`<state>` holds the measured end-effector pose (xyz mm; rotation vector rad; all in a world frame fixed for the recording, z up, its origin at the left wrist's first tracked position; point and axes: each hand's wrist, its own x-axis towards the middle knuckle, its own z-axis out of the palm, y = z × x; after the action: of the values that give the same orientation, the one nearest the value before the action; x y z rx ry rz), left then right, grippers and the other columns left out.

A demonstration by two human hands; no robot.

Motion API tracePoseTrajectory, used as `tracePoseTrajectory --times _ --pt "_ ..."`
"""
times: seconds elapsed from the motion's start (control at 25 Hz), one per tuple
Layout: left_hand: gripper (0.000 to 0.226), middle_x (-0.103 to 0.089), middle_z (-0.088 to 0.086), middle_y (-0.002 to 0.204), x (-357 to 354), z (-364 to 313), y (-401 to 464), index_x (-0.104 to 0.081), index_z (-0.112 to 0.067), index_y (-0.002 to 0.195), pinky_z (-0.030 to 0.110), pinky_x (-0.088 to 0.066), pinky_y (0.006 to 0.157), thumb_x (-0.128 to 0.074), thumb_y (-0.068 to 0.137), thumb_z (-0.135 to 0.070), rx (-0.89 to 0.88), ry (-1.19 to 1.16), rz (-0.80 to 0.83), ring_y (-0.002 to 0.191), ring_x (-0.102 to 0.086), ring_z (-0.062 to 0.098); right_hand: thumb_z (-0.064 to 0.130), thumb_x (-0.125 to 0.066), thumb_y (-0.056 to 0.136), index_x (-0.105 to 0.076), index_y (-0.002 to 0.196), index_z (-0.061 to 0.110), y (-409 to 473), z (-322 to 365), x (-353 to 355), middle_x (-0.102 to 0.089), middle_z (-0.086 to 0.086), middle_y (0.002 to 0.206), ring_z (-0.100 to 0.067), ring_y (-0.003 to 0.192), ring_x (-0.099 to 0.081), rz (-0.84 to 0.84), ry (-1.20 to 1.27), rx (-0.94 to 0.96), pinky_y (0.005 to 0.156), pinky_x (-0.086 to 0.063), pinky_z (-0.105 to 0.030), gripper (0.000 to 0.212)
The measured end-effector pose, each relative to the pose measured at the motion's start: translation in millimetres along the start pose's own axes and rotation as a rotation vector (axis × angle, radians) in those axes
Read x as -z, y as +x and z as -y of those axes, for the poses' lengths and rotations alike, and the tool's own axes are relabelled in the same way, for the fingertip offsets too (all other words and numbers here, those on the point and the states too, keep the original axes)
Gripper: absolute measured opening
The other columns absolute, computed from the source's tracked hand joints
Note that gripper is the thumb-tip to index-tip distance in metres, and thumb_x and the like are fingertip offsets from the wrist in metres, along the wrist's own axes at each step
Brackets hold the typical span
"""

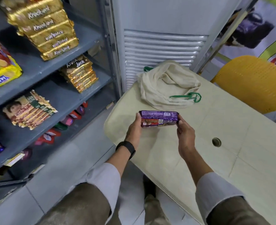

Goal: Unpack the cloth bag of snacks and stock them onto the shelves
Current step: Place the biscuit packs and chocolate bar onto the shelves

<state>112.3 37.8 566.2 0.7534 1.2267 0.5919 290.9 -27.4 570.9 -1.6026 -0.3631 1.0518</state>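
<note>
I hold a stack of purple biscuit packets (159,118) level above the cream table (207,159). My left hand (134,129) grips the left end of the stack and my right hand (185,132) grips the right end. The cream cloth bag (164,86) with green handles lies slumped and open at the table's far end, beyond the packets. On the left stand the grey shelves (53,65), holding gold Krack Jack packs (44,28), yellow Marie packs (1,69) and brown-and-red biscuit packs (28,109).
A yellow plastic chair (254,82) stands at the table's far right. A white louvred cabinet (160,46) rises behind the bag. Lower shelves carry red, purple and green packets (66,122). Grey floor tiles (53,176) lie between shelves and table.
</note>
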Motion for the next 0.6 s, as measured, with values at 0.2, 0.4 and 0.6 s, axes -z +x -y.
tracePoseTrajectory --times 0.2,0.4,0.6 --pt "0.044 -0.064 -0.020 0.103 126.3 -127.1 -120.4 -0.057 -0.049 0.099 0.025 -0.037 0.093 -0.015 0.101 -0.061 -0.226 -0.149 -0.110 0.105 -0.057 0.000 0.012 -0.046 0.101 -0.064 0.138 0.021 -93.3 95.4 -161.3 -0.066 0.006 0.137 -0.005 0.129 -0.058 0.196 -0.041 0.306 0.115 -0.039 -0.029 0.041" --pt "0.045 -0.069 -0.023 0.074 307.8 -246.9 -251.2 -0.058 -0.041 0.104 0.021 -0.038 0.072 -0.019 0.098 -0.064 -0.603 -0.159 -0.434 0.069 -0.051 0.001 0.017 -0.053 0.098 -0.066 0.135 0.018 -225.8 178.6 -355.7 -0.068 0.005 0.128 -0.001 0.117 -0.062 0.548 0.022 0.623 0.097 -0.042 -0.011 0.039" --pt "0.070 -0.056 0.002 0.098 449.5 -297.3 -390.3 -0.055 -0.027 0.140 0.031 -0.041 0.092 -0.021 0.096 -0.070 -0.790 -0.116 -0.738 0.089 -0.047 0.022 0.026 -0.054 0.098 -0.064 0.136 0.030 -349.9 199.2 -496.3 -0.065 0.016 0.127 0.003 0.114 -0.061 0.955 0.124 0.575 0.105 -0.044 -0.027 0.039"
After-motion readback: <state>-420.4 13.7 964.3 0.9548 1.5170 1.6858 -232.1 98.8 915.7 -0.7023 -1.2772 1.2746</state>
